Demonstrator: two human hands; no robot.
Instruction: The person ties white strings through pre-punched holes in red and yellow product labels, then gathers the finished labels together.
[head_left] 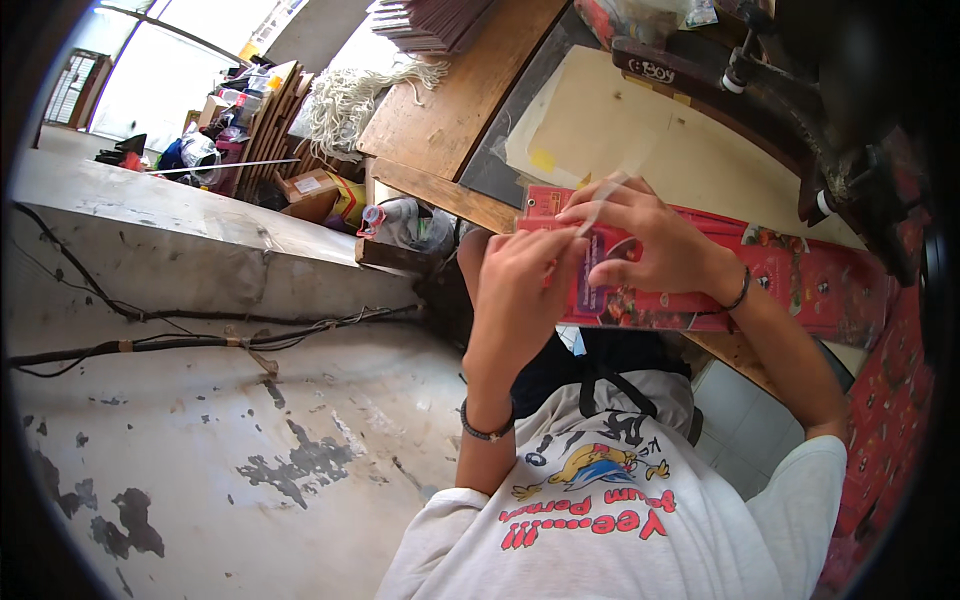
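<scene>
A narrow, pale translucent strip (598,206) runs up from my fingertips, slightly blurred. My left hand (522,285) is closed, pinching the strip's lower end between thumb and fingers. My right hand (662,238) is bent over from the right, its fingers curled against the strip and its thumb held apart below. Both sets of fingertips nearly meet. Beneath them lies a stack of flat red printed plastic packages (740,275), with a purple-blue panel and food pictures, along the table's near edge. My hands cover part of the top package.
Beyond the packages lies a cream-coloured board (640,130). A dark metal machine (720,85) with white knobs overhangs it at the upper right. White cords (345,100) hang at the wooden table's (450,85) far left. Below stands a wooden box with a plastic bottle (385,220). Cables (200,343) cross the peeling wall.
</scene>
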